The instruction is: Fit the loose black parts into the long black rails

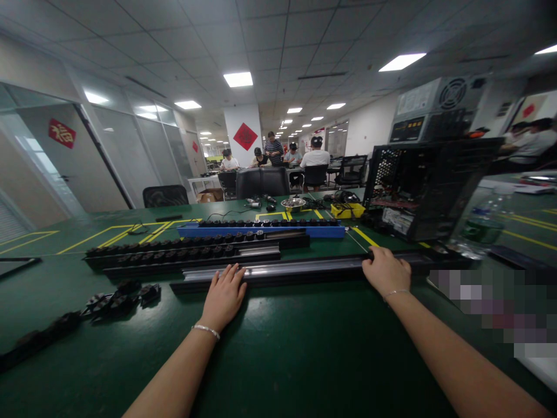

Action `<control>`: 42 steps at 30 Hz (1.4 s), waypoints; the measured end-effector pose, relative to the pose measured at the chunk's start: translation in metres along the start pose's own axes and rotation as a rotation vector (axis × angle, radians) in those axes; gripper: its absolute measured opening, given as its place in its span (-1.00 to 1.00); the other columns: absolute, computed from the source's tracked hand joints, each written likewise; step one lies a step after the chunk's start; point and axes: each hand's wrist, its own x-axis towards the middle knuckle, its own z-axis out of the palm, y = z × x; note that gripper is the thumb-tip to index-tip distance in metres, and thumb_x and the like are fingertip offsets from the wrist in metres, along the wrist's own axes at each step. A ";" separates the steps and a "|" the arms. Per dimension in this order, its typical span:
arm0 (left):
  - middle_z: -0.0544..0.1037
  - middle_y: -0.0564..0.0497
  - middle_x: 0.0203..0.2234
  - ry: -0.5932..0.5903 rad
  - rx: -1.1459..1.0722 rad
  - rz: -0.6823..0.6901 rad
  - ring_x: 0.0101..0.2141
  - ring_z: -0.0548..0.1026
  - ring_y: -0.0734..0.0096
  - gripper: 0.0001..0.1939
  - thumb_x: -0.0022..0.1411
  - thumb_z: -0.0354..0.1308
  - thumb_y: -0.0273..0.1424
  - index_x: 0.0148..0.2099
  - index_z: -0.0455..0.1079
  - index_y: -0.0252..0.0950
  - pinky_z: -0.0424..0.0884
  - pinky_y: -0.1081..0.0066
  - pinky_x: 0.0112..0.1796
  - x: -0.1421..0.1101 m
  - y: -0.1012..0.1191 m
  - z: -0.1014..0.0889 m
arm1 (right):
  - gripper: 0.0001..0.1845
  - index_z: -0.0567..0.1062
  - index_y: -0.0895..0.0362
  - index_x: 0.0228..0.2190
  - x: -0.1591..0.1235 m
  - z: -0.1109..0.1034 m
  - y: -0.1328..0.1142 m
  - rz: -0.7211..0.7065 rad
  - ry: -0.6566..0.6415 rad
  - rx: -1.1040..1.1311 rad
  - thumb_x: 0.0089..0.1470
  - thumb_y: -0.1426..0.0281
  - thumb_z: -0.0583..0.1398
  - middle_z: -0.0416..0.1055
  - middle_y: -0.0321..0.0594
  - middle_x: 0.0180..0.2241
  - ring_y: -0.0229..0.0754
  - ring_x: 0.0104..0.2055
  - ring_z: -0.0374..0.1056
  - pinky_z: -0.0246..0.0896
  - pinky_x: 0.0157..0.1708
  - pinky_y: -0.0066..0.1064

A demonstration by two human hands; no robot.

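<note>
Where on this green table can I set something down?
Bare: glossy green tabletop between the left hand and right hand, nearside of the long black and silver metal rail. Crowded: beyond it, around the long blue bar, and at the boxy black computer case.

Dim indoor light comes from bright ceiling panels (238, 79). A rail (304, 267) catches pale glare; the green table (278, 360) shows a soft sheen, darker toward the bottom. The outer edges stretch, and coarse pixels hide an area at lower right.
</note>
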 end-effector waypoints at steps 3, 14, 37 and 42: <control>0.30 -0.08 0.16 0.012 -0.008 0.007 0.19 0.19 0.16 -0.58 0.29 -0.12 -0.29 0.15 0.27 -0.19 0.12 0.01 0.15 0.000 0.000 0.000 | -0.51 0.35 0.20 0.01 -0.001 0.001 0.000 -0.005 0.030 -0.003 0.07 0.35 -0.06 0.29 0.01 0.07 0.02 -0.01 0.29 -0.03 0.07 -0.02; 0.30 -0.07 0.17 0.014 0.005 0.010 0.19 0.19 0.17 -0.57 0.29 -0.12 -0.29 0.16 0.26 -0.19 0.12 0.02 0.15 0.000 -0.002 0.003 | -0.52 0.35 0.19 0.00 -0.001 0.004 -0.003 -0.021 0.041 0.010 0.07 0.35 -0.06 0.29 0.00 0.05 0.03 0.02 0.27 -0.04 0.07 -0.03; 0.30 -0.08 0.17 0.010 -0.010 0.010 0.19 0.19 0.15 -0.57 0.28 -0.12 -0.29 0.16 0.27 -0.21 0.12 0.02 0.15 0.000 -0.001 0.001 | -0.53 0.33 0.16 0.01 -0.012 0.008 -0.025 -0.179 0.030 0.039 0.07 0.37 -0.06 0.27 -0.04 0.10 -0.01 0.08 0.22 -0.04 0.08 -0.01; 0.30 -0.08 0.17 0.015 -0.009 0.008 0.19 0.20 0.16 -0.57 0.27 -0.10 -0.29 0.15 0.27 -0.19 0.12 0.02 0.15 0.000 -0.001 0.002 | -0.55 0.34 0.17 -0.01 -0.015 0.011 -0.030 -0.233 0.054 0.055 0.05 0.39 -0.04 0.31 -0.04 0.06 -0.02 0.06 0.23 -0.04 0.09 -0.04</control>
